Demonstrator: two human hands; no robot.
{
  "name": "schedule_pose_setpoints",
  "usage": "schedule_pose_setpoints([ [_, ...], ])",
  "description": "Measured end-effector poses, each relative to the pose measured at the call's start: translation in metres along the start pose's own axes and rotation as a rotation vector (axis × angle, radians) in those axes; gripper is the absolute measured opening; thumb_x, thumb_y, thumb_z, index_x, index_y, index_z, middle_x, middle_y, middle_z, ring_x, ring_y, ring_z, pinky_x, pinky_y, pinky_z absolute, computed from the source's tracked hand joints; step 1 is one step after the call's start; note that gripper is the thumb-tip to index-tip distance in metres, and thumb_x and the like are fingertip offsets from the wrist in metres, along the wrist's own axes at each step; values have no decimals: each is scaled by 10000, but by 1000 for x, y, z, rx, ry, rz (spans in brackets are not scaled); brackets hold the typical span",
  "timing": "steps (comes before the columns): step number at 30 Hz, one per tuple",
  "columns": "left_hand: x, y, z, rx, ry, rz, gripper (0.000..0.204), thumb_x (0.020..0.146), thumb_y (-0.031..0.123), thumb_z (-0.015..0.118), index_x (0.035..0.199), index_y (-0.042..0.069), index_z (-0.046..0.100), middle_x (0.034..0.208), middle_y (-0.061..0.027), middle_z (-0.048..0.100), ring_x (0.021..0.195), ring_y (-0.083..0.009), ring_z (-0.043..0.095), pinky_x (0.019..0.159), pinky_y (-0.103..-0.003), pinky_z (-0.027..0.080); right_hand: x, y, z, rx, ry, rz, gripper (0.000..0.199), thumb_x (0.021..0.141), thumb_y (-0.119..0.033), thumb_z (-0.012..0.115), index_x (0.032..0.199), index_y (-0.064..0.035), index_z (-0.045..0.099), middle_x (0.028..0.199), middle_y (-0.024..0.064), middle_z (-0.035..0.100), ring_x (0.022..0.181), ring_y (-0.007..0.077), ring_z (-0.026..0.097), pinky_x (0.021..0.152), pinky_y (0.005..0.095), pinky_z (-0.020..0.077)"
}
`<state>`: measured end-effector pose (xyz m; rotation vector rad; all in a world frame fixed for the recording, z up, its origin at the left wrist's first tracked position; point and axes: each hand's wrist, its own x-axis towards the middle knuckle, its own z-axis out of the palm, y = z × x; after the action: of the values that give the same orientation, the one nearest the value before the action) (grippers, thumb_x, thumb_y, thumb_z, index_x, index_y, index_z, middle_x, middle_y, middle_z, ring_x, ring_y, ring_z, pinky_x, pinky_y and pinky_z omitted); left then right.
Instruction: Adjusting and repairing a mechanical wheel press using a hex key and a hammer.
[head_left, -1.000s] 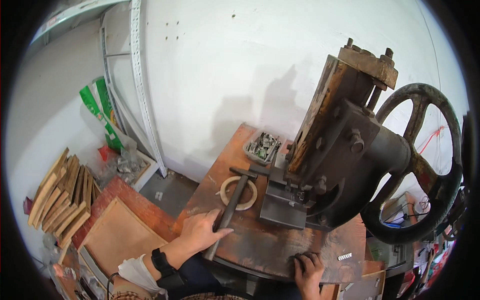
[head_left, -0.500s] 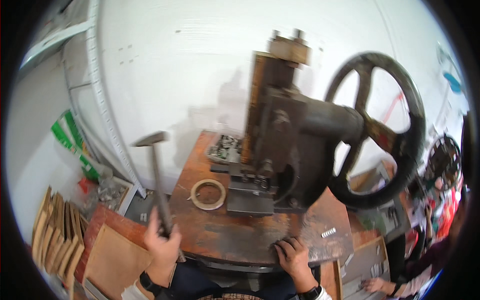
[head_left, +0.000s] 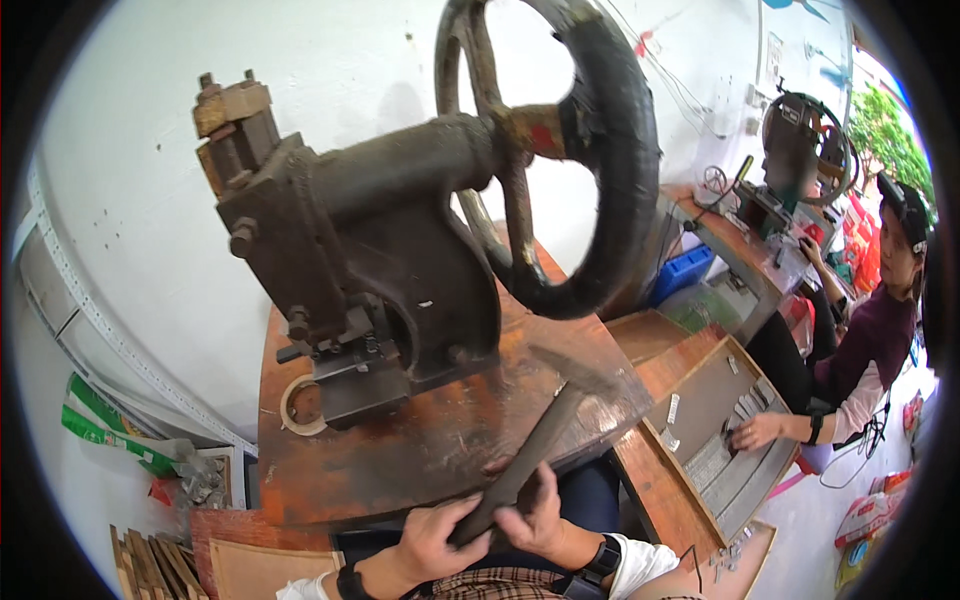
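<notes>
Low in the middle, a hammer [head_left: 540,432] slants up to the right, its head over the right part of the wooden bench top [head_left: 400,455]. My left hand [head_left: 440,545] is closed round the lower end of the handle. Just above it, my right hand [head_left: 537,515] also has its fingers on the handle, thumb in front. Behind the hammer stands a dark hand press [head_left: 430,270] with a large handwheel [head_left: 620,160]. A pale ring [head_left: 303,405] lies at the left of the press base.
To the right, a wooden tray [head_left: 700,490] holds rows of metal pieces, and a co-worker's hand [head_left: 757,430] reaches into it. Another wheel press [head_left: 800,150] stands on a bench further back. Curved wooden pieces [head_left: 155,565] and a green bag [head_left: 105,425] are at the left.
The view has turned right. The hammer, upright in my left hand before, now slants in front of me. My right hand has left the bench edge and taken hold of the handle too.
</notes>
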<state>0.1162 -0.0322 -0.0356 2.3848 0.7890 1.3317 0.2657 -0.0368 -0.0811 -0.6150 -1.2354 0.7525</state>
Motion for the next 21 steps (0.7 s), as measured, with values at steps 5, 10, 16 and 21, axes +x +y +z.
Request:
schedule_pose_setpoints([
  [5,29,4,7,-232,-210,-213,413,691,85,707,1052,-39,550,863,-155,634,682,-199,636,602,-282,515,34,-32,-39,81,402,286,480,821,-153,527,1209,37,319,886,141,544,716,199,578,631,304,499],
  [10,-6,-24,-35,-117,306,-597,228,773,55,628,983,-24,592,739,-76,625,658,-125,595,605,-245,476,102,-38,-116,-201,510,380,326,814,-78,483,1125,10,441,692,59,517,527,111,524,450,207,439],
  [16,-31,-72,-108,128,681,-749,171,805,46,576,954,-37,569,733,-12,558,591,-58,485,519,-202,404,196,39,-142,-1323,-331,-436,381,795,-106,548,1150,13,471,845,186,591,752,323,582,689,389,455],
  [21,0,-109,-126,-12,744,-775,289,810,75,580,1063,-61,545,884,-60,580,748,-95,530,647,-212,429,232,95,-146,-1381,-426,-81,454,815,-131,532,1251,-49,439,1142,240,511,1051,355,500,896,414,374],
])
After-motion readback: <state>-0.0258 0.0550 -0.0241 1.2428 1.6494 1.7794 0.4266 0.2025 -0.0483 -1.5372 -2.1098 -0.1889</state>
